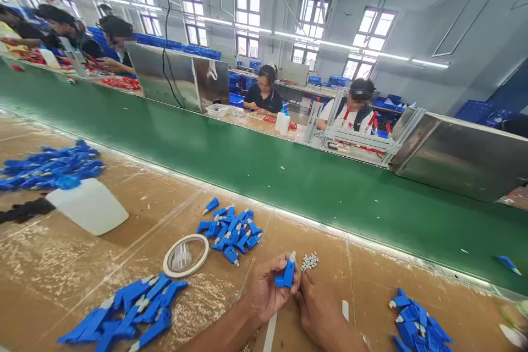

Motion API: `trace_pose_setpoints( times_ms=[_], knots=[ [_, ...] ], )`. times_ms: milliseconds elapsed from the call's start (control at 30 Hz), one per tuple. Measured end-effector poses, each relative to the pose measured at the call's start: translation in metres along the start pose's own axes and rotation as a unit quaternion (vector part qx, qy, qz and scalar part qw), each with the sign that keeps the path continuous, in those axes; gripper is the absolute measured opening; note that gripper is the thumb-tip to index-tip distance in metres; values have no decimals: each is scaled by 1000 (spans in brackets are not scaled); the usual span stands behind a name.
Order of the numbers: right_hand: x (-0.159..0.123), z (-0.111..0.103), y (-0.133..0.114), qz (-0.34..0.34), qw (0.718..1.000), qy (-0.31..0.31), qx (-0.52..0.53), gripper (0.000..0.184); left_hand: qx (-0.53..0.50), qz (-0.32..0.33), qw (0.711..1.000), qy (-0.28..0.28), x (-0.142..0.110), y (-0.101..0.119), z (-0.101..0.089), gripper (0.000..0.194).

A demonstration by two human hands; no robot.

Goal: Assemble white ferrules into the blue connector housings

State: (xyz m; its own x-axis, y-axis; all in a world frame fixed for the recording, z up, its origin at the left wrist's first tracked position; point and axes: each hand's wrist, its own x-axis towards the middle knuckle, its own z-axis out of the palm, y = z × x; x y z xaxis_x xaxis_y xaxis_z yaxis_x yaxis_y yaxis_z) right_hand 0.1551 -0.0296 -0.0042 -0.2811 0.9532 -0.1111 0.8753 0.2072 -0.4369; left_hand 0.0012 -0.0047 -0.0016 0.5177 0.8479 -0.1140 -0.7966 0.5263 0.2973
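Note:
My left hand (268, 289) is closed around a small blue plastic part (286, 275) with a whitish tip pointing up. Right beside it, my right hand (317, 305) has its fingers drawn together at the near edge of a little heap of small grey-white pieces (309, 261). Whether a piece sits between those fingertips is hidden. Just beyond my left hand lies a pile of similar blue parts (233, 231) with pale tips.
More blue parts lie at the front left (136, 308), front right (421, 322) and far left (53, 165). A tape roll (185, 256) and a white bottle (91, 206) rest on the brown worktable (160, 231). Past it runs a green conveyor belt (231, 154); several people sit opposite.

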Motion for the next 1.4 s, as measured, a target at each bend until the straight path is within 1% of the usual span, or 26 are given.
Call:
trace_pose_setpoints(
  times_ms=[100,200,233,300,367,400,467,567,633,700,833,933,1067,1233,1400],
  knots=[
    [-8,-6,3,6,997,16,72,12,-9,-10,1000,-18,-1,0,1,16],
    [-18,-15,8,18,989,22,143,27,-16,-22,999,-27,-2,-2,1,14],
    [-22,-17,9,29,982,23,184,32,-15,-26,999,-29,-3,-3,1,14],
    [-30,-21,12,61,954,28,293,44,-15,-28,999,-31,-4,-5,2,13],
    [-37,-23,14,94,913,36,396,57,-14,-25,999,-25,-4,-9,2,12],
    [-41,-24,14,107,895,42,431,61,-11,-28,999,-19,-4,-11,3,12],
    [-46,-25,12,117,874,66,467,62,-4,-36,999,-5,-4,-15,2,11],
    [-51,-27,8,128,840,116,514,55,7,-53,998,16,-3,-21,-1,11],
    [-53,-30,5,132,824,131,535,52,10,-59,998,27,-3,-26,-4,12],
    [-54,-33,3,130,818,134,544,50,15,-71,997,32,-3,-29,-5,13],
    [-56,-35,4,138,815,135,547,47,18,-77,996,43,-6,-32,-4,13],
    [-58,-34,5,155,810,135,549,47,26,-84,995,37,-7,-32,-2,14],
    [-59,-32,3,164,803,137,557,47,29,-85,995,37,-6,-33,-5,14],
    [-60,-31,1,143,807,135,557,46,33,-94,995,33,-5,-34,-9,12],
    [-60,-31,1,140,808,129,557,45,24,-98,994,34,-6,-34,-9,12]
  ],
)
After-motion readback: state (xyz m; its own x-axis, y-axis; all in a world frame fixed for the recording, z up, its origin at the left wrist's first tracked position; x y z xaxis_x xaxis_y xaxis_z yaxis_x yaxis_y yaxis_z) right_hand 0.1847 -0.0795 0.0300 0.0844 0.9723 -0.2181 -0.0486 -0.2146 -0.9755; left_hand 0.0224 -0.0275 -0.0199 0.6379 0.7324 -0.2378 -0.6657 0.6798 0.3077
